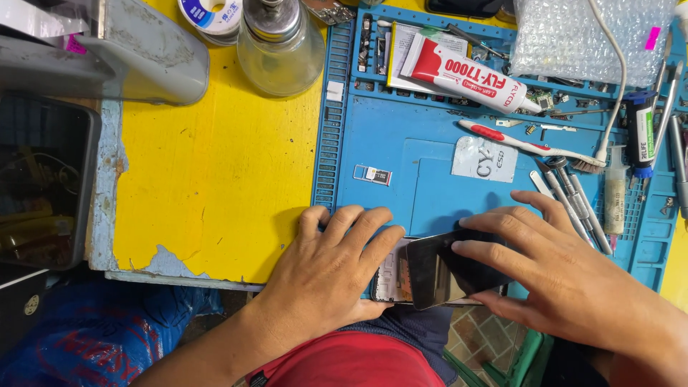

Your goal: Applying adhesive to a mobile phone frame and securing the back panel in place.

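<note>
My left hand lies flat over the left part of an opened phone body at the near edge of the blue work mat, pressing it down. With fingers and thumb, my right hand pinches a dark glossy screen panel, tilted up off the phone body. A small SIM tray rests on the mat just beyond my left hand.
A red and white glue tube, a toothbrush, several screwdrivers and a bubble-wrap bag crowd the mat's far and right side. A glass bottle and a solder spool stand on the yellow tabletop.
</note>
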